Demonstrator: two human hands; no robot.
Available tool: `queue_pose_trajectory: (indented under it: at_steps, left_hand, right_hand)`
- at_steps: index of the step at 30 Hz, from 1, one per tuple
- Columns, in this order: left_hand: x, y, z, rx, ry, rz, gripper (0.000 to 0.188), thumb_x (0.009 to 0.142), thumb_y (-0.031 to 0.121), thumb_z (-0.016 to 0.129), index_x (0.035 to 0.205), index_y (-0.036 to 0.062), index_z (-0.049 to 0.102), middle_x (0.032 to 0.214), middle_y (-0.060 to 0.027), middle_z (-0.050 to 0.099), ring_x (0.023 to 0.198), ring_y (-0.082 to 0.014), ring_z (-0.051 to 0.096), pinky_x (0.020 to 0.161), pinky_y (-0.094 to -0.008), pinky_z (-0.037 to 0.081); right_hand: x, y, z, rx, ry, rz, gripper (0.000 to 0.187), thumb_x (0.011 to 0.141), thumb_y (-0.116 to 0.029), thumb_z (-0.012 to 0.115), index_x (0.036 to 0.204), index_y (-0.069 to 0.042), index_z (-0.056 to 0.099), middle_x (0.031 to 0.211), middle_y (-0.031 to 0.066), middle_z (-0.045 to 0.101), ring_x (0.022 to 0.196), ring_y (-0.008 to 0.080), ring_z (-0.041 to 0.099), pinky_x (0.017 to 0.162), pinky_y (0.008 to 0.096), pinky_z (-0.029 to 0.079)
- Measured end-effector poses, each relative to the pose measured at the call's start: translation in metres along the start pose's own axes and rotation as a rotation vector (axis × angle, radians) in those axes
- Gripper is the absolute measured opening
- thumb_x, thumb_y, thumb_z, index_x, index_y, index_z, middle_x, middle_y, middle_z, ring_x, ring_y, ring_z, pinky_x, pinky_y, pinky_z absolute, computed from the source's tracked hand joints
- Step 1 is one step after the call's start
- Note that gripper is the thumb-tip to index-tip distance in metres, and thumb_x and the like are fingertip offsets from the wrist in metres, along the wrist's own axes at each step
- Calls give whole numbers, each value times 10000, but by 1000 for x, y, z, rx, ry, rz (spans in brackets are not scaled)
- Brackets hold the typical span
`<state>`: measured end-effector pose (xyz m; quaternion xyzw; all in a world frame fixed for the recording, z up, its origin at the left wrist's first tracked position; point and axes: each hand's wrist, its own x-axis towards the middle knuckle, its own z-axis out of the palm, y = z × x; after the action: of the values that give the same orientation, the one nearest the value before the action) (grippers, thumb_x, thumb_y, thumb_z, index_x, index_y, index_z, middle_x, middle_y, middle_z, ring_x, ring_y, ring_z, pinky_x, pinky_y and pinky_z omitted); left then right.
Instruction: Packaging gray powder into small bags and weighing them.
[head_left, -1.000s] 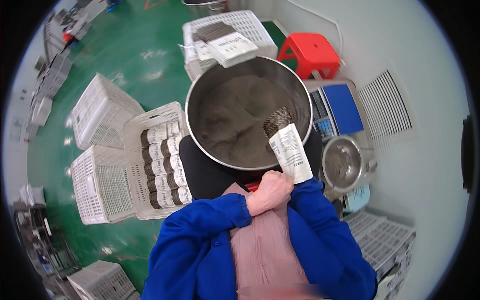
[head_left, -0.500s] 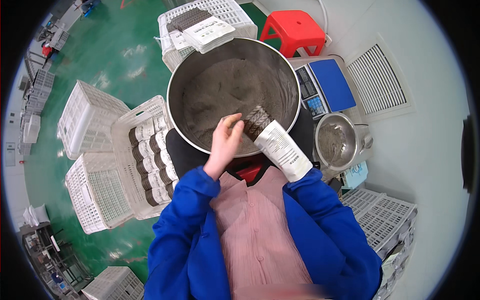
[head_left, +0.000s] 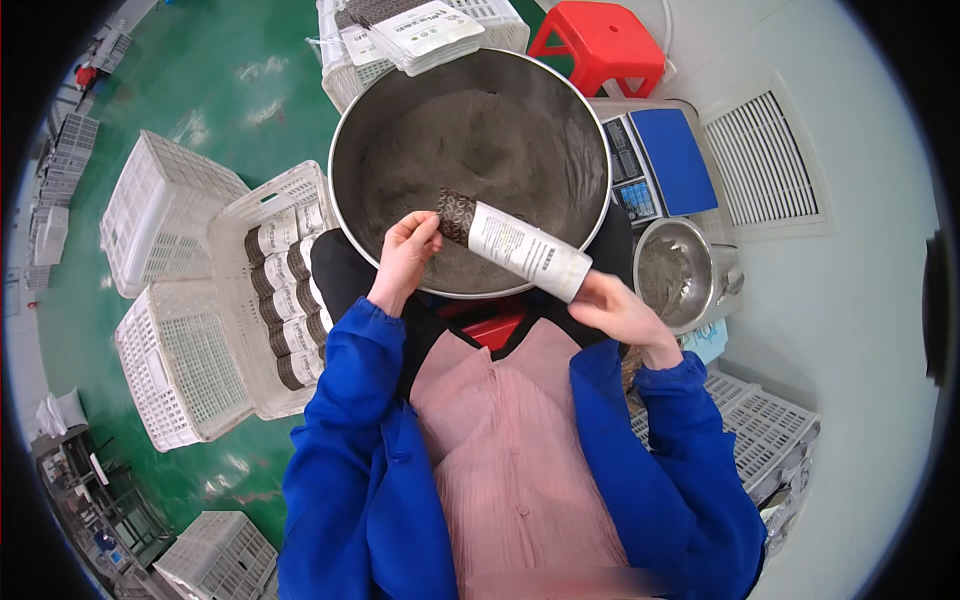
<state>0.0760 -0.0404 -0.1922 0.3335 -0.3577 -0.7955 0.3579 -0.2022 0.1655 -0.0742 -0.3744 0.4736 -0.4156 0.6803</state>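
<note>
A white pouch (head_left: pixel 528 251) with a dark patterned end lies slantwise over the near rim of a big round metal tub (head_left: pixel 606 170). My left hand (head_left: pixel 405 250) is closed, pinching the corner of the patterned end. At the lower, white end my right hand (head_left: pixel 625 315) grips the pouch, its fingertips partly hidden behind it. Grey-brown powder (head_left: pixel 480 140) fills the tub's bottom beneath the pouch. Whether the pouch holds anything cannot be seen.
Right of the tub are a blue-topped scale (head_left: pixel 668 165) and a steel bowl (head_left: pixel 660 275) with powder. A red stool (head_left: pixel 600 40) and stacked flat pouches (head_left: pixel 430 35) stand beyond. A white crate (head_left: pixel 235 330) of filled, rolled pouches is at left, beside other crates (head_left: pixel 165 205).
My right hand has come out from behind the pouch to its lower end. The pouch has turned flatter, and my left hand, moved left, now pinches its patterned end.
</note>
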Motion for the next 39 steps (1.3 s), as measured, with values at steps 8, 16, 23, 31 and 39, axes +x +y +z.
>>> queue_pose_trajectory:
  at_steps: [8,16,23,31,39]
  left_hand:
    - [-35,42,82,1352,-152,908,549,772,96,786,1287,27,608,1374,-152,587,964,-289,698,813,-374,586]
    - [-7,26,54,1588,-579,692,190,770,135,750,854,20,623,969,-106,626,813,-284,685,708,-406,571]
    - [55,11,16,1745,-496,595,228,803,64,634,1030,78,634,915,-118,683,769,-342,710,647,-433,578]
    - [94,21,-7,1458,28,606,80,926,93,642,972,65,581,822,-156,672,723,-377,690,621,-462,566]
    - [97,17,-10,1328,-134,500,88,844,12,620,927,37,633,839,-170,681,787,-377,704,681,-461,581]
  right_hand:
    - [111,-12,2,-1763,397,-723,82,746,-162,676,795,-102,704,962,27,660,1072,215,597,918,394,426]
    - [147,2,-4,-1586,-32,-763,93,733,-123,685,791,-70,736,1007,20,686,1219,234,567,1020,427,440]
    - [197,-6,-43,-1211,226,-682,199,845,-74,699,1043,-59,709,1154,126,690,1160,346,614,1021,453,480]
    - [257,66,-90,-1488,9,873,488,948,-398,620,1214,2,705,1221,243,700,1154,379,681,970,467,550]
    - [286,120,-122,-1601,-126,952,350,906,-194,592,1155,9,729,1199,239,710,1163,398,672,977,472,545]
